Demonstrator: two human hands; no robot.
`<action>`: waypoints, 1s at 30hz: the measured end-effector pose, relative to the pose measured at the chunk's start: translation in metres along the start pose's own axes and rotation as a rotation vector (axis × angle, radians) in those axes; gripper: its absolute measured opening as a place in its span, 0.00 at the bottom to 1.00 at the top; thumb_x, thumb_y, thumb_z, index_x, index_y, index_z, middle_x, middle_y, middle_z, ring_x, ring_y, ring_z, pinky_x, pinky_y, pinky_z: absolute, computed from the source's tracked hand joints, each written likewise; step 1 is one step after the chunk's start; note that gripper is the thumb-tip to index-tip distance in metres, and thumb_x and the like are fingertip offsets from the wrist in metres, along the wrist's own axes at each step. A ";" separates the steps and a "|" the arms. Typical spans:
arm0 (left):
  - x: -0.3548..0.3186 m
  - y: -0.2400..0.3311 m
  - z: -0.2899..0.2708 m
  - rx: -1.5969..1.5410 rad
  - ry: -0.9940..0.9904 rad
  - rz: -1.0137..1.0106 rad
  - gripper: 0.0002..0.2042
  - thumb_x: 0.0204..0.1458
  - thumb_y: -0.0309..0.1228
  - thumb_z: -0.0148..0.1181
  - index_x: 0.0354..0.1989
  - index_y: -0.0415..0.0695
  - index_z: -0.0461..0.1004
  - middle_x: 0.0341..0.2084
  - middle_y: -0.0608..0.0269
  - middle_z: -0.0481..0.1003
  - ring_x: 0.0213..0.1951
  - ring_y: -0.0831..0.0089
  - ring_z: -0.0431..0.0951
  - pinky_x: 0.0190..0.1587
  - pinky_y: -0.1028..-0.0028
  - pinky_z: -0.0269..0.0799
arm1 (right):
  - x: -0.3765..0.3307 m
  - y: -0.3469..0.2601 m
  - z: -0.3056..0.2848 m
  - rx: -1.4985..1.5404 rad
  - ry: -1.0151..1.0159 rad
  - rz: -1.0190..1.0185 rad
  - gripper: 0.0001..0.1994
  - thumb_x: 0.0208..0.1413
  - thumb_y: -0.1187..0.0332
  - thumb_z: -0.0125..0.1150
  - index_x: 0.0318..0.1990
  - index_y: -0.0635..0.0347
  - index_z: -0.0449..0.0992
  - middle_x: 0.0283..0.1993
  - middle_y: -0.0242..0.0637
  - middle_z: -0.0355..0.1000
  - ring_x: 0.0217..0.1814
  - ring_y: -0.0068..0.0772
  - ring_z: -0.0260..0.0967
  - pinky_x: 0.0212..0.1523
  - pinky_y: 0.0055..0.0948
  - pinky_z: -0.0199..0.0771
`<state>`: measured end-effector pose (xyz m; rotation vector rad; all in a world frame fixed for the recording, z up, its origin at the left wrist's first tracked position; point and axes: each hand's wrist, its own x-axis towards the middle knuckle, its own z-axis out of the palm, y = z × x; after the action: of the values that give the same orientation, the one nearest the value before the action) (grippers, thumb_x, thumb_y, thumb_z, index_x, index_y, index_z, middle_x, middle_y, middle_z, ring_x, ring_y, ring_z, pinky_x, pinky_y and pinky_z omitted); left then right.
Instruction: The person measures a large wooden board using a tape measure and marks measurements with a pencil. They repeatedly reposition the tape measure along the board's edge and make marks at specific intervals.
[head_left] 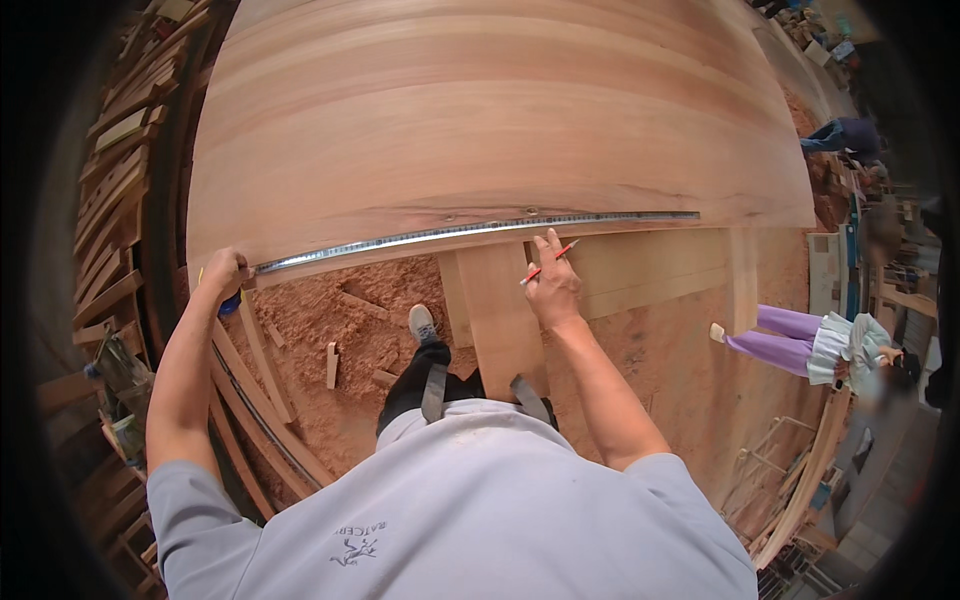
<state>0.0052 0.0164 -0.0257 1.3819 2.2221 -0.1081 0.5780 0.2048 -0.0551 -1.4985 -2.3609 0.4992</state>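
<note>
A large reddish-brown wooden board [480, 120] stretches out in front of me. Along its near edge lies the silver, marked blade of a tape measure [420, 236]. At the board's near left corner my left hand [228, 272] is closed at the blade's left end, and part of a blue case [231, 303] shows below the fingers. My right hand [555, 285] holds a red pencil [548, 263] in a loose grip, slanting across the fingers. Its extended fingertips reach the board's near edge, just under the middle of the blade.
Wooden planks [500, 320] lie below and beside the board's near edge. Sawdust and offcuts [332, 365] cover the floor around my foot. Stacked timber [115, 200] lines the left side. A person in purple trousers [785, 335] stands at the right, another person [850, 137] farther off.
</note>
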 end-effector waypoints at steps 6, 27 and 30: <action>0.000 -0.002 0.004 -0.001 -0.002 -0.021 0.09 0.47 0.31 0.69 0.27 0.37 0.81 0.23 0.41 0.76 0.29 0.48 0.79 0.34 0.60 0.73 | 0.002 -0.002 0.003 -0.025 0.087 -0.088 0.25 0.52 0.74 0.60 0.60 0.55 0.70 0.70 0.51 0.62 0.58 0.53 0.73 0.51 0.45 0.78; 0.002 -0.008 0.006 0.046 -0.002 -0.049 0.09 0.47 0.35 0.69 0.30 0.41 0.83 0.27 0.43 0.79 0.34 0.47 0.81 0.37 0.58 0.75 | -0.014 -0.109 0.034 0.121 -0.067 -0.317 0.22 0.45 0.80 0.61 0.52 0.56 0.74 0.63 0.50 0.70 0.50 0.49 0.78 0.43 0.41 0.81; 0.004 0.000 0.006 0.049 -0.035 -0.095 0.09 0.48 0.36 0.70 0.32 0.44 0.84 0.32 0.45 0.80 0.38 0.49 0.81 0.40 0.57 0.76 | -0.012 -0.136 0.036 0.128 -0.070 -0.354 0.22 0.45 0.79 0.61 0.51 0.56 0.75 0.63 0.50 0.71 0.50 0.49 0.78 0.43 0.41 0.81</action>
<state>0.0065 0.0173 -0.0329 1.2891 2.2700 -0.2197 0.4582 0.1355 -0.0287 -0.9926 -2.5195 0.6057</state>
